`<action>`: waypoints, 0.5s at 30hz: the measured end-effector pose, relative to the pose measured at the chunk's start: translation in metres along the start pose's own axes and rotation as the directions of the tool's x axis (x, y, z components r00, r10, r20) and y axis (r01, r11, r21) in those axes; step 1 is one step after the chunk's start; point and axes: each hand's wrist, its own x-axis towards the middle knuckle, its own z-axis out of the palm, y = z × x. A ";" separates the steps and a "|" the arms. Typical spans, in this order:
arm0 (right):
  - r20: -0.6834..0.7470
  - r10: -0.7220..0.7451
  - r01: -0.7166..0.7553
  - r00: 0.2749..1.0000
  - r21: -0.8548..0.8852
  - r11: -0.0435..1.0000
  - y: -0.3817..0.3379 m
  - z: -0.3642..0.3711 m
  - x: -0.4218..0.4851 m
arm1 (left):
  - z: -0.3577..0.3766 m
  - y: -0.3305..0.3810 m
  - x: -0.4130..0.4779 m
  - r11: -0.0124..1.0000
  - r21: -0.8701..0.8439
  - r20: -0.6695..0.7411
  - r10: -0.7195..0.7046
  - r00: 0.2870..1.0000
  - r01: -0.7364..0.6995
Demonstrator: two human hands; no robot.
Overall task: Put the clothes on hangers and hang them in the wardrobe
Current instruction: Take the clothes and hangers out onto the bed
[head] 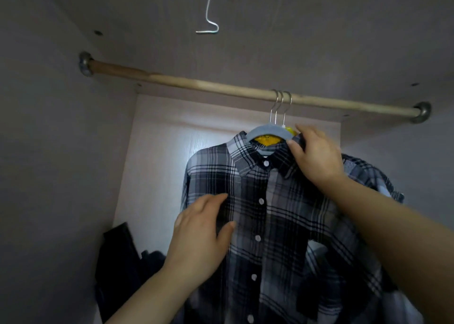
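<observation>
A dark plaid button-up shirt [265,208] hangs on a grey-blue hanger [266,130] from the wooden wardrobe rod [196,86], towards its right end. Three metal hooks sit side by side on the rod there, and a yellow hanger [266,140] shows behind the collar. My right hand [317,156] pinches the shirt's collar at the right shoulder, by the hanger. My left hand [204,232] lies flat with fingers apart against the shirt's front left side. Another plaid garment [368,173] hangs just behind on the right.
A bare wire hook [208,16] dangles from the wardrobe ceiling above the rod. Dark clothes [127,255] are piled at the wardrobe's lower left. The wardrobe's left wall [49,151] is close, and the rod's left half carries nothing.
</observation>
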 end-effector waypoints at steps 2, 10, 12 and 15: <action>-0.006 -0.045 0.045 0.999 0.008 0.999 -0.001 0.012 0.013 | 0.003 -0.002 0.008 0.999 0.031 -0.007 -0.011 1.000 0.011; -0.098 -0.227 0.217 0.969 -0.096 0.971 0.000 0.035 0.046 | 0.003 0.005 0.028 0.993 0.115 -0.058 0.002 0.998 0.005; -0.159 -0.237 0.234 0.958 -0.039 0.971 -0.001 0.033 0.050 | -0.002 0.010 0.032 0.991 0.132 -0.083 0.032 0.996 -0.021; -0.235 -0.253 0.282 0.938 0.099 0.954 -0.014 0.029 0.052 | -0.014 0.021 0.043 0.983 0.174 -0.168 0.081 0.982 -0.052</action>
